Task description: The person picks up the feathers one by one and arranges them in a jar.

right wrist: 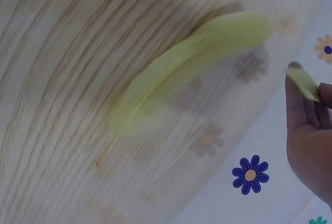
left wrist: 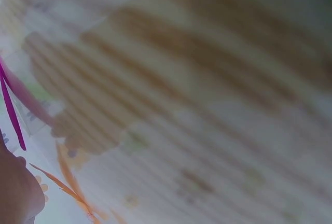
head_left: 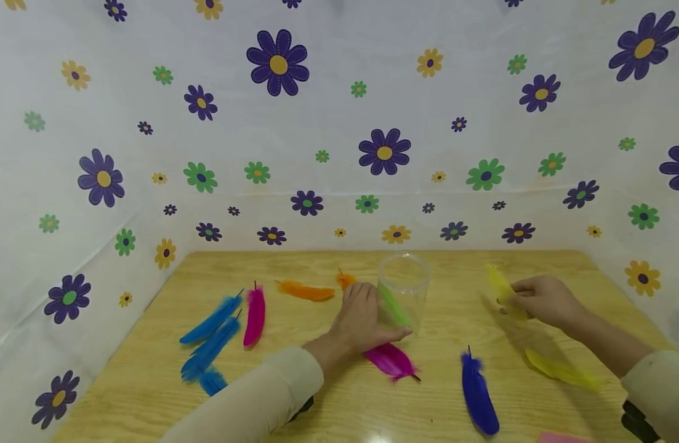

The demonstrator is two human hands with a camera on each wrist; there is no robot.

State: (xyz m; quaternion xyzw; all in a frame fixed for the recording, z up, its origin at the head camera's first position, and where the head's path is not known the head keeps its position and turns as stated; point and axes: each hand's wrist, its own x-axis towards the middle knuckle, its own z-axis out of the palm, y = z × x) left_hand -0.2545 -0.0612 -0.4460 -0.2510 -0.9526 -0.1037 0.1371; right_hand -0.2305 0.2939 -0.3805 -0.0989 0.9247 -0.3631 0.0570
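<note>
My left hand (head_left: 358, 320) holds the left side of a clear cup (head_left: 419, 295), thumb across the front near its base. Inside the cup leans a green feather (head_left: 393, 306). A magenta feather (head_left: 391, 361) lies right by that thumb, and an orange feather (head_left: 346, 280) shows partly behind the fingers. Over the right part of the table, my right hand (head_left: 546, 301) pinches a yellow feather (head_left: 501, 283) raised off the wood. Another yellow feather (head_left: 563, 371) lies below that hand and fills the right wrist view (right wrist: 192, 63).
Several blue feathers (head_left: 208, 323) and a pink feather (head_left: 255, 317) lie at the left of the wooden table (head_left: 317, 406). An orange feather (head_left: 306, 291) lies farther back, a dark blue feather (head_left: 478, 394) at front right. Flowered cloth (head_left: 328, 111) stands around the table.
</note>
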